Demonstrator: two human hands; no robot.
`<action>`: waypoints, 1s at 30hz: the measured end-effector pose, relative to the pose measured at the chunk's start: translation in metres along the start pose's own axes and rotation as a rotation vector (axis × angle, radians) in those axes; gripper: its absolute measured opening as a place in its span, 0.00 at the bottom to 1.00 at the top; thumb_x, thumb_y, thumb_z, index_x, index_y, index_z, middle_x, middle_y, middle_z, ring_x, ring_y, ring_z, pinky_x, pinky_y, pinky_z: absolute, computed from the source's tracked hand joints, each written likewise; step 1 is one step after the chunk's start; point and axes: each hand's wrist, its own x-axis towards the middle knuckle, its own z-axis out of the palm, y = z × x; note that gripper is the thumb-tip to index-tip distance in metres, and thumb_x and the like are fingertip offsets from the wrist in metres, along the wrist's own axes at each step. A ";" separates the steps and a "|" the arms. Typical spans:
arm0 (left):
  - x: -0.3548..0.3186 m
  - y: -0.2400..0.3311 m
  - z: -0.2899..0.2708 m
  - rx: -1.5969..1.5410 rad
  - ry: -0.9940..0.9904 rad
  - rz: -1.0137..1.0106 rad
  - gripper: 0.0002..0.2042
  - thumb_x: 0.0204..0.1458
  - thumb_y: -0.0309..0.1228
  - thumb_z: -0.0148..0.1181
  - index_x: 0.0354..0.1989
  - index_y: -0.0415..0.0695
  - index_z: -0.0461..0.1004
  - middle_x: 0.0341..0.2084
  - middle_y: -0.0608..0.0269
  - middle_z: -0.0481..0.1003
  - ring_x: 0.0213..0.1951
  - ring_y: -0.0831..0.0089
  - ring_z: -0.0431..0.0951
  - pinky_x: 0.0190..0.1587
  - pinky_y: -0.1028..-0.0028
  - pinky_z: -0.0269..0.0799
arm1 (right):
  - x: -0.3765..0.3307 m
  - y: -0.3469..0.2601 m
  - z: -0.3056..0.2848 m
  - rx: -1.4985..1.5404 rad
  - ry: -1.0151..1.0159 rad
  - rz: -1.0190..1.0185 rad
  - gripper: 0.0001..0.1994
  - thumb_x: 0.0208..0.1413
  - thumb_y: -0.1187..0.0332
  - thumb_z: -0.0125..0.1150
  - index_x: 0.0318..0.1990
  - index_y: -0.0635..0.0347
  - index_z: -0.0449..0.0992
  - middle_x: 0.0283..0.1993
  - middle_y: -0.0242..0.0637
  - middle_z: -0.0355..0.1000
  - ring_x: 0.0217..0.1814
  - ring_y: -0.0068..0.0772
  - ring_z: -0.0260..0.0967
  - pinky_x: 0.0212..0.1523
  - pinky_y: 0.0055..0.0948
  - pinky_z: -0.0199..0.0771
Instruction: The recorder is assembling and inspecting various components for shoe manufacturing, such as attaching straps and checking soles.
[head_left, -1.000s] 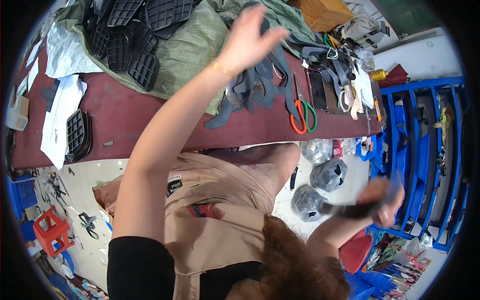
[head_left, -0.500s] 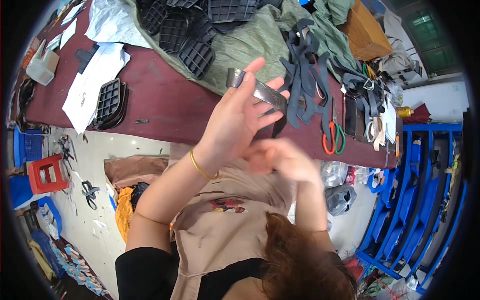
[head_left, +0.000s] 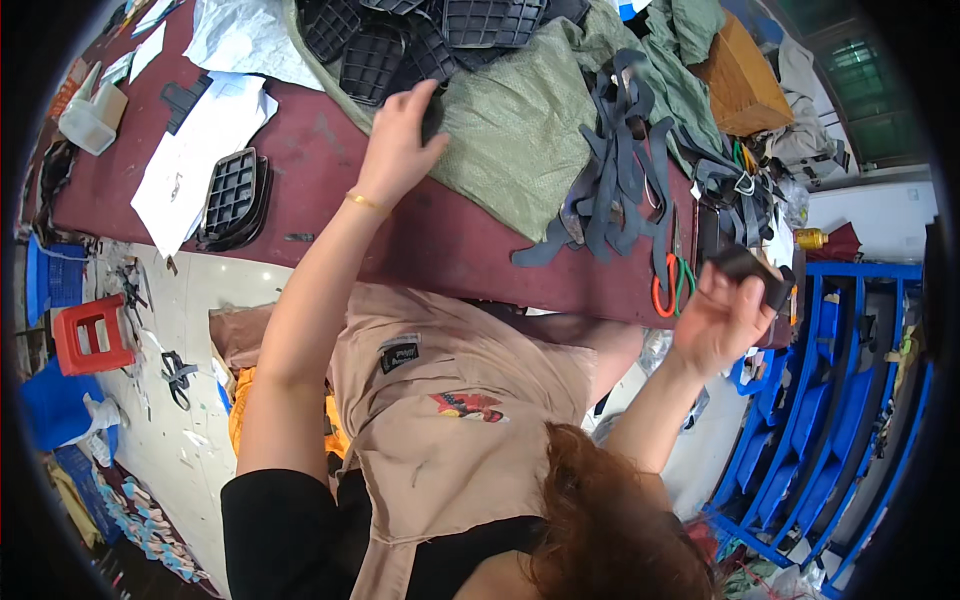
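My left hand point(head_left: 398, 140) reaches far over the maroon table point(head_left: 440, 240) to the edge of a green cloth point(head_left: 520, 125). Its fingers curl around a black grid-patterned piece point(head_left: 433, 112) at the foot of a pile of such pieces point(head_left: 400, 45). My right hand point(head_left: 718, 318) is raised off the table's right end and grips a small black strap piece point(head_left: 748, 268). A heap of dark grey straps point(head_left: 620, 170) lies on the cloth between my hands. Scissors with red and green handles point(head_left: 668, 288) lie just left of my right hand.
White paper sheets point(head_left: 195, 165) and a stack of black grid pieces point(head_left: 232, 198) lie on the table's left part, beside a white container point(head_left: 92, 115). A cardboard box point(head_left: 745, 85) stands at the far right. Blue racks point(head_left: 850, 400) are at the right, a red stool point(head_left: 90, 335) on the floor.
My hands were together in front of me, holding a strap. Now they have parted: the left has gone forward to the grid pieces, the right has swung out to the right with a black piece.
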 end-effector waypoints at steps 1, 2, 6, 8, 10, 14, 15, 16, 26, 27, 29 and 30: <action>-0.004 -0.005 -0.012 -0.597 -0.018 -0.335 0.24 0.48 0.38 0.61 0.51 0.42 0.65 0.41 0.54 0.70 0.42 0.63 0.72 0.45 0.67 0.69 | 0.005 -0.007 -0.008 0.129 -0.247 0.064 0.11 0.55 0.71 0.53 0.46 0.59 0.67 0.39 0.37 0.67 0.29 0.23 0.61 0.26 0.23 0.63; -0.010 -0.012 -0.027 -1.193 -0.034 -0.671 0.22 0.49 0.38 0.60 0.50 0.40 0.65 0.42 0.56 0.71 0.41 0.67 0.73 0.45 0.68 0.70 | 0.003 -0.013 -0.010 0.248 -0.105 0.162 0.10 0.56 0.70 0.52 0.46 0.57 0.68 0.37 0.36 0.67 0.29 0.22 0.61 0.26 0.22 0.62; -0.051 -0.014 -0.085 -1.665 -0.172 -0.766 0.12 0.53 0.34 0.56 0.42 0.41 0.68 0.35 0.62 0.74 0.39 0.78 0.73 0.42 0.76 0.70 | 0.004 0.004 -0.009 0.402 0.045 0.271 0.14 0.56 0.70 0.52 0.50 0.48 0.67 0.44 0.36 0.69 0.31 0.25 0.63 0.27 0.19 0.59; -0.064 0.031 -0.106 -1.418 -0.470 -0.658 0.13 0.57 0.40 0.51 0.37 0.41 0.69 0.34 0.64 0.75 0.37 0.78 0.74 0.40 0.78 0.69 | -0.006 0.032 0.032 0.229 -0.110 0.220 0.13 0.56 0.73 0.52 0.49 0.57 0.67 0.44 0.42 0.69 0.41 0.41 0.72 0.35 0.32 0.76; -0.070 0.069 -0.111 -1.706 -0.669 -0.798 0.18 0.57 0.47 0.48 0.35 0.42 0.71 0.33 0.65 0.75 0.34 0.76 0.74 0.37 0.80 0.68 | -0.021 0.059 0.071 -0.006 -0.189 0.210 0.10 0.55 0.75 0.54 0.45 0.64 0.66 0.41 0.46 0.70 0.39 0.40 0.73 0.39 0.35 0.77; -0.063 0.116 -0.123 -2.449 -0.708 -0.710 0.29 0.53 0.54 0.50 0.52 0.40 0.64 0.41 0.59 0.71 0.43 0.69 0.70 0.49 0.74 0.61 | -0.032 0.044 0.089 0.004 0.002 0.627 0.07 0.56 0.68 0.56 0.37 0.62 0.69 0.34 0.41 0.72 0.33 0.31 0.72 0.35 0.25 0.73; -0.066 0.118 -0.121 -1.953 -0.589 -0.251 0.31 0.50 0.52 0.55 0.55 0.40 0.61 0.43 0.57 0.70 0.46 0.67 0.69 0.53 0.73 0.58 | -0.032 0.047 0.086 -0.088 0.143 0.684 0.08 0.57 0.65 0.55 0.35 0.61 0.70 0.31 0.37 0.72 0.31 0.27 0.71 0.33 0.22 0.72; -0.068 0.121 -0.120 -1.418 -0.450 0.140 0.34 0.47 0.49 0.59 0.58 0.40 0.57 0.46 0.55 0.68 0.48 0.65 0.68 0.56 0.72 0.55 | -0.034 0.055 0.082 -0.087 0.144 0.500 0.09 0.57 0.65 0.55 0.34 0.61 0.70 0.29 0.35 0.71 0.28 0.24 0.70 0.30 0.21 0.71; -0.101 0.092 -0.098 -1.743 -0.797 -0.721 0.20 0.56 0.37 0.54 0.53 0.40 0.61 0.44 0.65 0.69 0.47 0.79 0.67 0.51 0.76 0.63 | 0.005 0.024 0.071 0.251 -0.075 0.362 0.14 0.54 0.73 0.55 0.48 0.62 0.65 0.37 0.37 0.71 0.39 0.31 0.71 0.40 0.35 0.76; -0.114 0.094 -0.096 -1.632 -0.902 -0.789 0.23 0.58 0.45 0.48 0.54 0.41 0.62 0.44 0.65 0.69 0.47 0.80 0.68 0.51 0.76 0.63 | 0.002 0.022 0.080 0.310 -0.181 0.408 0.16 0.53 0.74 0.56 0.49 0.62 0.65 0.37 0.37 0.70 0.39 0.32 0.71 0.39 0.36 0.77; -0.120 0.118 -0.091 -1.793 -1.035 -0.905 0.22 0.58 0.43 0.49 0.54 0.40 0.62 0.44 0.66 0.69 0.47 0.80 0.67 0.51 0.76 0.62 | -0.009 0.017 0.099 0.434 -0.347 0.560 0.18 0.52 0.76 0.56 0.50 0.64 0.63 0.38 0.39 0.70 0.37 0.32 0.73 0.37 0.41 0.80; -0.124 0.131 -0.086 -1.832 -1.032 -0.934 0.22 0.58 0.42 0.49 0.55 0.39 0.61 0.43 0.67 0.69 0.47 0.80 0.67 0.52 0.76 0.62 | -0.026 0.017 0.115 0.469 -0.356 0.667 0.17 0.50 0.77 0.58 0.48 0.64 0.64 0.36 0.37 0.70 0.36 0.27 0.72 0.37 0.32 0.78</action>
